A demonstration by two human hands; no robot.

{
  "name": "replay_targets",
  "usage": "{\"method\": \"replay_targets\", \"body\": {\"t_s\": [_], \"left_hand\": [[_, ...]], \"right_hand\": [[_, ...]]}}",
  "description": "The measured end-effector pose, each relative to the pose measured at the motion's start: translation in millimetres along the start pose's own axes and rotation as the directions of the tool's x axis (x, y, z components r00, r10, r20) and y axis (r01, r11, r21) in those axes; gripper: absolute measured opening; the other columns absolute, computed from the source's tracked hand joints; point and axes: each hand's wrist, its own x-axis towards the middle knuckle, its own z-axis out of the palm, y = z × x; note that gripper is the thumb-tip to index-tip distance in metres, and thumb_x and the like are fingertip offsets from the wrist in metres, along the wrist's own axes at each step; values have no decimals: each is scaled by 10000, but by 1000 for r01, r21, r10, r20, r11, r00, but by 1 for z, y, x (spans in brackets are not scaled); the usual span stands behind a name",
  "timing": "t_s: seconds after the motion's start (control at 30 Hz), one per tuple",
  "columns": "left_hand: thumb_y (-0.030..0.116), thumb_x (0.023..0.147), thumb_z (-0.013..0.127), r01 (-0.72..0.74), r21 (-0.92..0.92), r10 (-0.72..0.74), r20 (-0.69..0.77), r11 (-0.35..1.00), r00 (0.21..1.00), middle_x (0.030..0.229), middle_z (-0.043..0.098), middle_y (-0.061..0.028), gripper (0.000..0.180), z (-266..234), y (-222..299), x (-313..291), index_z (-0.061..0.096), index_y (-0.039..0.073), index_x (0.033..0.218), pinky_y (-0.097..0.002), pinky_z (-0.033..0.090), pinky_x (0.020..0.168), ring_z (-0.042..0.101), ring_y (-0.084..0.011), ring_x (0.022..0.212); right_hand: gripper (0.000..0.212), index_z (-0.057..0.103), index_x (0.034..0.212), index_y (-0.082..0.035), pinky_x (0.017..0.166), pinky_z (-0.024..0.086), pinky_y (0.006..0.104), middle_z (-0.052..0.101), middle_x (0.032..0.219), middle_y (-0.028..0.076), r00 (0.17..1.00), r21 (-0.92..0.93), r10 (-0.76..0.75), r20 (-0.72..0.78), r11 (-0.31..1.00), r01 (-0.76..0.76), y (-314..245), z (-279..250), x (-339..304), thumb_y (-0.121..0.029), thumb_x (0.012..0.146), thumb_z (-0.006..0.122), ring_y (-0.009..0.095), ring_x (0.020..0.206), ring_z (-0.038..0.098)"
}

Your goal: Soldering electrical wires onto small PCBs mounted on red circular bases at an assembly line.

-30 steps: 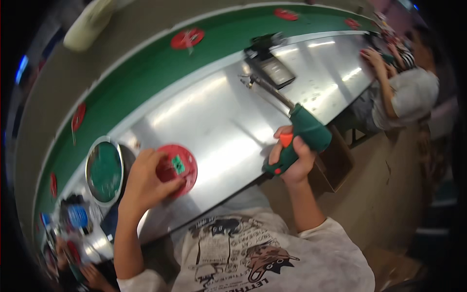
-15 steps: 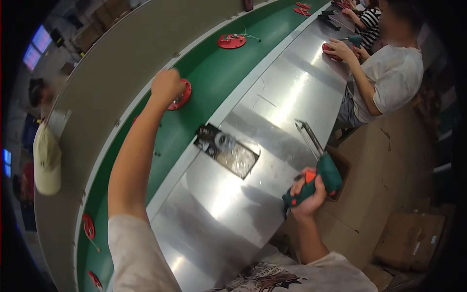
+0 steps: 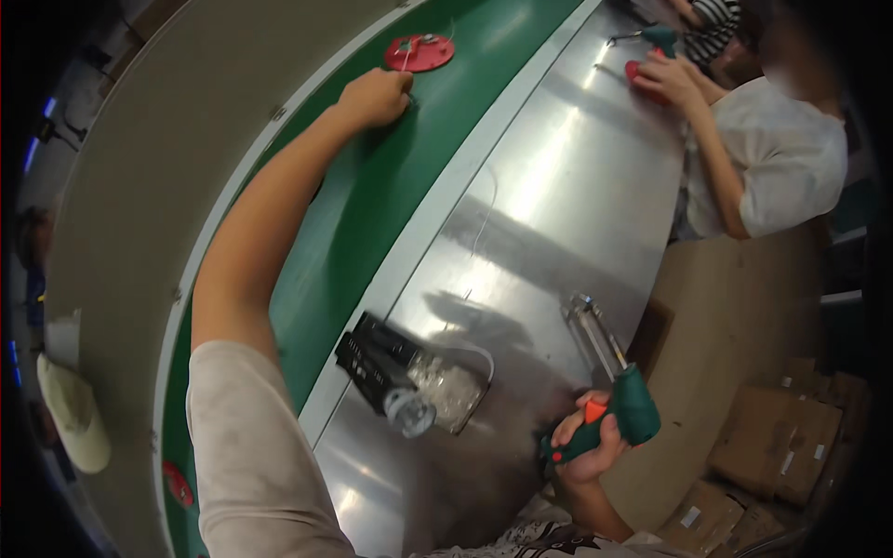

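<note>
Benchtop (image 3: 530, 186) gleams beside green belt (image 3: 493, 65) bearing red discs (image 3: 430, 61) — boxes (image 3: 772, 442) on floor (image 3: 716, 316).

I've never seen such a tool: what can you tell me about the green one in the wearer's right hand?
The green tool is pistol-shaped, with a dark green, plastic-looking body, orange trigger and a red spot near the end of the handle. Its slim, shiny, metal-looking front part points up and left in the picture. The right hand grips it near the edge of the metal bench.
</note>
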Motion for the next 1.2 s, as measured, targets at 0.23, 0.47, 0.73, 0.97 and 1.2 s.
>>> {"method": "replay_targets", "body": {"t_s": [0.23,0.47,0.73,0.97,1.2], "left_hand": [[347,997,542,-32,-36,20,-291,999,957,720,612,-243,446,-28,8,-169,610,-35,776,-508,474,669,597,-424,691],[326,967,539,222,-326,-346,-397,919,850,685,562,-268,428,-127,31,-305,615,-52,782,-465,460,617,569,-382,601],[389,912,627,521,-230,-551,-95,822,829,697,605,-267,483,-133,-20,-430,651,-72,770,-459,491,642,650,-351,647],[543,846,682,641,-131,-654,-167,756,738,984,728,-230,575,-119,1,-360,706,8,1056,-458,563,837,706,-391,986],[341,908,617,680,-102,-686,-183,726,705,1088,702,-237,360,-41,-19,-307,701,23,1055,-521,572,843,690,-410,1028]], "right_hand": [[372,493,1114,48,414,453,294,563,928,185,997,10,-43,64,999,42,-4,-2,0,-304,1029,409,161,451,494],[332,525,1071,2,459,443,294,553,695,91,999,32,-19,50,999,17,-3,-1,-4,-313,1025,428,152,485,490],[321,558,998,6,484,443,286,522,611,66,996,107,-61,71,993,54,-5,-2,-5,-303,1013,470,139,496,495],[307,560,996,1,484,453,303,560,698,76,994,105,-99,54,990,93,-9,1,-12,-297,1009,488,146,511,514],[236,552,1016,3,441,479,327,622,866,144,996,138,-73,59,988,65,7,1,-8,-230,984,536,169,486,554]]}}
